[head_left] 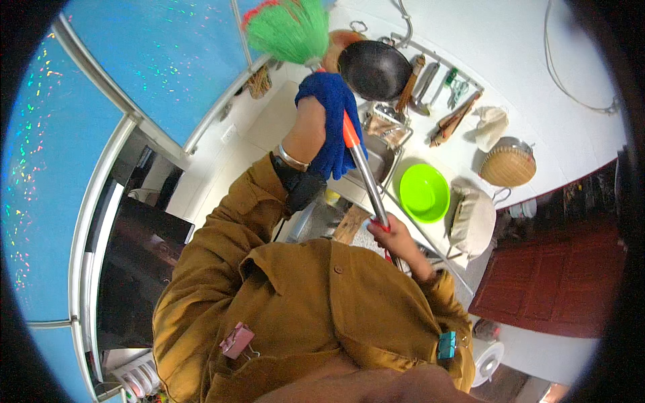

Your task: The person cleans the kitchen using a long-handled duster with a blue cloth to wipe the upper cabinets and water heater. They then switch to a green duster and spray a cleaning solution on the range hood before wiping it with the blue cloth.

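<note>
A broom with a steel shaft slants across the view, its green and red bristles raised at the top. My right hand is closed around the lower part of the shaft, near a red band. Up by the orange section of the handle, my left hand presses a blue cloth around it just below the bristles. The cloth hides most of that hand's fingers, and its loose end hangs down in folds. Whether the bristles touch the wall cannot be told.
A black wok, ladle and other utensils hang on the white wall. Below are a metal sink, a lime-green basin and a cloth-covered object on the counter. Blue panels line the left; a dark-red cabinet is right.
</note>
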Demonstrator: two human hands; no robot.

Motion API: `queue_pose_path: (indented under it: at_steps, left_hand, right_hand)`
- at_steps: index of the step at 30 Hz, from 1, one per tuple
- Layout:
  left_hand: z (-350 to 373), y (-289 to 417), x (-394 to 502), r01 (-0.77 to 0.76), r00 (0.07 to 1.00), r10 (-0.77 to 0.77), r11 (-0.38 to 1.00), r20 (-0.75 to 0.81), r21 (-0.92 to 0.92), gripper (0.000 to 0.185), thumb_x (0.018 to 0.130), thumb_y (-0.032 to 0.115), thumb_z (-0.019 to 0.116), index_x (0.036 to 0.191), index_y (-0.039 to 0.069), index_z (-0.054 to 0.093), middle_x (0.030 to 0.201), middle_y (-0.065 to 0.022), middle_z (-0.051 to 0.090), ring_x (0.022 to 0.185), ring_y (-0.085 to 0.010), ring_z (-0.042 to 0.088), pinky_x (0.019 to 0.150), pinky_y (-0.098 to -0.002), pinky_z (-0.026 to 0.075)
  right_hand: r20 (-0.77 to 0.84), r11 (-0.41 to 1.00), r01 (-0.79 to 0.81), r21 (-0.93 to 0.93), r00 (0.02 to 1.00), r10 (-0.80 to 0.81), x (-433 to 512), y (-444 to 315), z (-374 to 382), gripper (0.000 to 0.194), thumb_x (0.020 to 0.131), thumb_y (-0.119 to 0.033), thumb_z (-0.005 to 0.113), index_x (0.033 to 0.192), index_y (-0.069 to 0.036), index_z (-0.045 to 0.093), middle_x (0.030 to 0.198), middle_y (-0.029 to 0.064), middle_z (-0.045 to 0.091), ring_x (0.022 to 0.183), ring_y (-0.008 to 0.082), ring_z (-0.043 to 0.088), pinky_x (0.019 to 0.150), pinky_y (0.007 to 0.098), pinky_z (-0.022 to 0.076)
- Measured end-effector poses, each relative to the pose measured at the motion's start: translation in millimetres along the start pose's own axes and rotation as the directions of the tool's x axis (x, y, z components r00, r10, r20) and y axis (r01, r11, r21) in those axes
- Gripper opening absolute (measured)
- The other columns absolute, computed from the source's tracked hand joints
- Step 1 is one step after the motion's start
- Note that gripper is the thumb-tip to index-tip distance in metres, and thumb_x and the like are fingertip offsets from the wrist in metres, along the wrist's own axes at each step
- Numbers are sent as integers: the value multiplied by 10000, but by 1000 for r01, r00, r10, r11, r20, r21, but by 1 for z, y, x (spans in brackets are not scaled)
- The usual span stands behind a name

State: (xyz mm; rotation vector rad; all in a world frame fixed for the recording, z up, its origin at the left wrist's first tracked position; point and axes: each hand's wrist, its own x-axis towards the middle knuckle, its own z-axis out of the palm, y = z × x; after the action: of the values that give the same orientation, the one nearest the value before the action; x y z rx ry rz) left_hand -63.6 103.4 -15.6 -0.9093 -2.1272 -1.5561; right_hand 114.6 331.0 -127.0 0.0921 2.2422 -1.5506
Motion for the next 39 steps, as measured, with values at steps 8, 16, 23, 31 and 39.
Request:
queue_pose_path:
  at_steps: [8, 16, 23, 31, 39]
  left_hand:
    - [20, -14, -17, 427, 845, -463, 281, 268, -859, 169, 907, 236, 464, 823, 92, 497, 759, -42, 548, 712, -182, 560, 682, -335, 483]
    - [32, -48, -32, 409, 888, -310, 200, 339, -890, 242, 943, 299, 400, 994, 83, 496, 895, -78, 577, 883, -207, 570, 837, -378, 476]
    - [15, -35, -11, 502, 865, -271, 487, 423, -715, 257, 928, 289, 439, 849, 59, 520, 799, -107, 589, 754, -270, 611, 737, -450, 519]
    - [50, -3, -21, 252, 957, -229, 960, 176, -120, 88, 847, 138, 520, 812, 61, 542, 747, -93, 598, 688, -219, 608, 640, -359, 506]
    - [46, -9, -43, -93, 952, -60, 879, 301, 468, 276, 786, 214, 583, 1031, 88, 606, 926, -144, 633, 823, -332, 603, 733, -385, 476]
  right_hand:
    - [-422, 987, -42, -156, 906, -28, 8, 41, 11, 425, 821, -383, 649, 664, -2, 545, 513, 73, 475, 496, 148, 407, 490, 330, 397]
    - [-253, 987, -102, -123, 965, 68, 11, 69, 32, 392, 790, -362, 689, 715, 14, 607, 559, 14, 492, 553, 102, 443, 525, 306, 402]
    - [180, 981, -107, 162, 981, 77, 16, 52, 34, 275, 797, -307, 693, 820, -47, 605, 683, -8, 568, 615, 129, 524, 570, 297, 430]
    - [-375, 890, 455, -38, 819, -435, 63, -40, 28, 205, 782, -158, 684, 904, -40, 569, 660, 39, 532, 632, 117, 533, 581, 283, 438]
    - [-313, 948, 317, 20, 903, -295, 94, -67, 30, 102, 755, -88, 633, 828, -17, 623, 697, 82, 616, 669, 170, 585, 645, 314, 468]
